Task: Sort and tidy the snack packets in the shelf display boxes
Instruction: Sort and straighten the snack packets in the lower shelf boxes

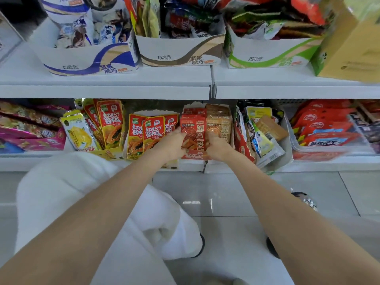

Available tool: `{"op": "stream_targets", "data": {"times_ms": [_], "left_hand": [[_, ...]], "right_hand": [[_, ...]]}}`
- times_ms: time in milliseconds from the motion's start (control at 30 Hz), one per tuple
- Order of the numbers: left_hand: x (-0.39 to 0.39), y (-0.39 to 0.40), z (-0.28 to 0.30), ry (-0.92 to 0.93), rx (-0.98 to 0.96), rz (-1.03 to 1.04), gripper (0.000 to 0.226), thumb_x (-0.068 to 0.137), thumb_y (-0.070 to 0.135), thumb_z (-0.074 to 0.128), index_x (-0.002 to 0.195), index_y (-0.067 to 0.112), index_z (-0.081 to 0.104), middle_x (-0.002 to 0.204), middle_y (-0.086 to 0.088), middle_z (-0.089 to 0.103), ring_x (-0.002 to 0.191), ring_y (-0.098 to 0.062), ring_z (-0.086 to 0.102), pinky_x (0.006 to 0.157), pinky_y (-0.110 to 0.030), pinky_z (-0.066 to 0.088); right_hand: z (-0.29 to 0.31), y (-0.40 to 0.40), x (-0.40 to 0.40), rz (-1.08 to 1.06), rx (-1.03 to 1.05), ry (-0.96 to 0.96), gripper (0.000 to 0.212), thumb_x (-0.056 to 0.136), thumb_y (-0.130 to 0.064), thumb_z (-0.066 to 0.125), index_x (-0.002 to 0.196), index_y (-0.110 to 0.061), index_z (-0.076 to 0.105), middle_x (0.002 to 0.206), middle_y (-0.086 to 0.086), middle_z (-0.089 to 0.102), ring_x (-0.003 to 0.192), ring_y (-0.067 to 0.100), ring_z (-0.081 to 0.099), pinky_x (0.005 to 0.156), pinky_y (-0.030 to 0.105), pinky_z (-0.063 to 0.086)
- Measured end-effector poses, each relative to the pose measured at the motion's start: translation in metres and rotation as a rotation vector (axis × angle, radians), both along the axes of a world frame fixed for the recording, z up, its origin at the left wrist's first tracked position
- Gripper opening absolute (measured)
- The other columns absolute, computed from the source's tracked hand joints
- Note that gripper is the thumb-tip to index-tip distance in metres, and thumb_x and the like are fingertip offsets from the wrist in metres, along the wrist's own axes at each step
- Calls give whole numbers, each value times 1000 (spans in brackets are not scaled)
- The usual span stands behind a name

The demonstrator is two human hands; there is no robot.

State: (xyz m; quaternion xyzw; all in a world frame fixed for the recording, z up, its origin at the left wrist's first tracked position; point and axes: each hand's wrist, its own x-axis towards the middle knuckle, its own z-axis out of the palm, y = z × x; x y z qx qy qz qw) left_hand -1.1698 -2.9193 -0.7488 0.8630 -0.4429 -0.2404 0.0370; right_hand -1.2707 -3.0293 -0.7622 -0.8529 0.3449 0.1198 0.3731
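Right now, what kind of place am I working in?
Most likely a small shop's snack aisle: white retail shelves, branded cardboard display boxes full of packets, and rows of identical red papaya snack packets facing the aisle.

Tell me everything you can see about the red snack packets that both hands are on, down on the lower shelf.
The red snack packets stand upright in a row, front faces toward the camera, inside a white cardboard display box on the lower shelf. They look like glossy plastic film, printed with large white characters and a food picture. The left hand grips their left side and the right hand their right side. Tan packets stand against them on the right; papaya packets lie to the left.
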Motion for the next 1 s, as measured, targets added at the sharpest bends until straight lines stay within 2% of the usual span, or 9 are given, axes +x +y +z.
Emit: {"op": "stream_targets", "data": {"times_ms": [133, 233, 400, 500, 600, 700, 767, 900, 1000], "left_hand": [[1, 1, 5, 25, -21, -21, 59, 91, 16, 55, 144, 14, 29, 155, -5, 16, 139, -24, 27, 109, -35, 32], [-3, 1, 12, -16, -68, -5, 52, 93, 17, 50, 142, 13, 33, 153, -6, 22, 137, -24, 30, 109, -37, 33], [-21, -12, 30, -147, -369, -91, 41, 93, 13, 46, 134, 16, 46, 143, -2, 42, 129, -19, 42, 108, -32, 34], [-45, -33, 43, -116, -473, -219, 38, 92, 9, 45, 128, 13, 52, 136, -2, 49, 125, -17, 45, 106, -28, 33], [-70, -61, 53, -70, -513, -306, 35, 91, 5, 43, 122, 11, 57, 130, -3, 54, 119, -18, 51, 101, -28, 36], [-96, -94, 60, 6, -495, -351, 33, 91, 7, 43, 120, 12, 58, 128, -2, 55, 112, -20, 54, 94, -32, 43], [-112, -120, 64, 67, -482, -361, 32, 92, 10, 44, 121, 14, 57, 126, -2, 55, 105, -21, 57, 87, -33, 45], [-143, -170, 59, 114, -385, -411, 35, 94, 15, 45, 128, 11, 50, 129, -6, 51, 108, -22, 54, 85, -27, 39], [-154, -202, 48, 127, -293, -410, 32, 94, 24, 48, 123, 14, 56, 120, -6, 60, 108, -23, 55, 91, -31, 42]], "right_hand": [[10, -2, 0, -8, 22, -16, 44, 91, -6, 42, 133, -13, 36, 129, 10, 54, 118, 29, 51, 99, 36, 42], [26, -6, -16, -42, 44, -125, 50, 92, -6, 43, 140, -12, 30, 135, 10, 49, 117, 27, 51, 87, 29, 43], [61, -34, -87, -350, 78, -432, 46, 90, -7, 51, 134, -15, 39, 125, 4, 56, 106, 25, 59, 92, 44, 49], [78, -69, -143, -488, -15, -438, 39, 87, -1, 53, 124, -8, 48, 117, 13, 61, 96, 31, 62, 88, 47, 51], [87, -107, -190, -563, -104, -370, 29, 88, -2, 53, 116, -5, 56, 114, 18, 62, 91, 28, 60, 81, 40, 51], [92, -139, -220, -457, -234, -192, 28, 88, -6, 54, 115, -6, 58, 116, 14, 63, 103, 31, 60, 93, 43, 47], [92, -157, -229, -289, -326, -28, 30, 89, -6, 52, 119, -6, 57, 120, 11, 61, 111, 28, 56, 99, 38, 41], [81, -185, -229, 101, -368, 224, 48, 90, 3, 38, 134, -14, 44, 133, 10, 52, 120, 28, 50, 102, 32, 36], [78, -203, -222, 186, -362, 261, 44, 95, -4, 38, 137, -15, 39, 131, 12, 52, 117, 29, 51, 95, 29, 34]]}}
